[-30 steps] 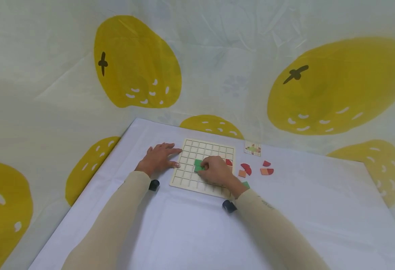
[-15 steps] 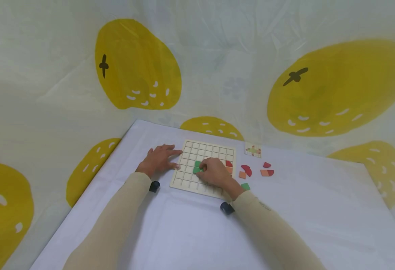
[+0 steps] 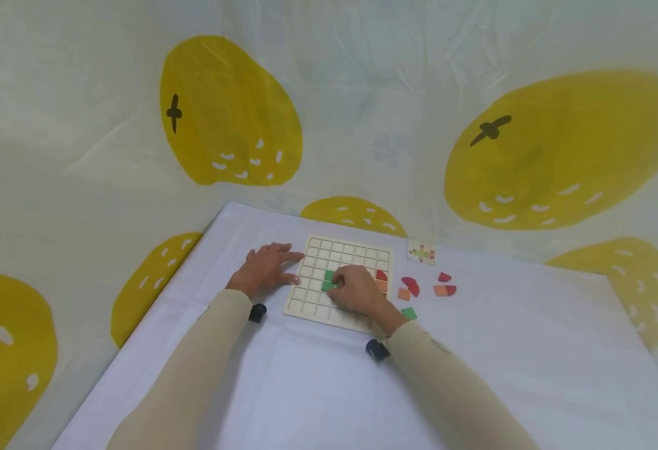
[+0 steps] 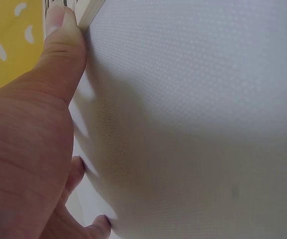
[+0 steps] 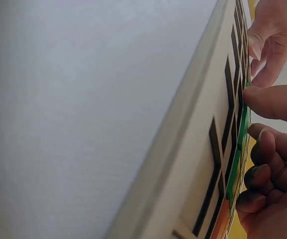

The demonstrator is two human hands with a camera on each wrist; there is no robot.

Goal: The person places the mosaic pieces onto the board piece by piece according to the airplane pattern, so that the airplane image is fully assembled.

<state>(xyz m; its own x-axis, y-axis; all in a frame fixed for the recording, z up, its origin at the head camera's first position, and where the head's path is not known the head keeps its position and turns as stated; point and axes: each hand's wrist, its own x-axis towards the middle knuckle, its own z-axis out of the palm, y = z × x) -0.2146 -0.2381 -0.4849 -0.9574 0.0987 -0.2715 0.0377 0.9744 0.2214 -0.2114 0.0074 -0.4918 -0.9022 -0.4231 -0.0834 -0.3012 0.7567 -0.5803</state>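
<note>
Wrist view: right hand (image 5: 275,149) fingertips on green piece (image 5: 235,167).

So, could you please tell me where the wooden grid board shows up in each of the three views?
Head: the wooden grid board lies mid-frame on the white table, between both hands.
Left wrist: only its corner shows at the top left, against the left hand's thumb.
Right wrist: its edge runs diagonally through the frame, seen side-on.
Shared landmark: the left hand at the board's left edge, also in the right-wrist view.
</note>
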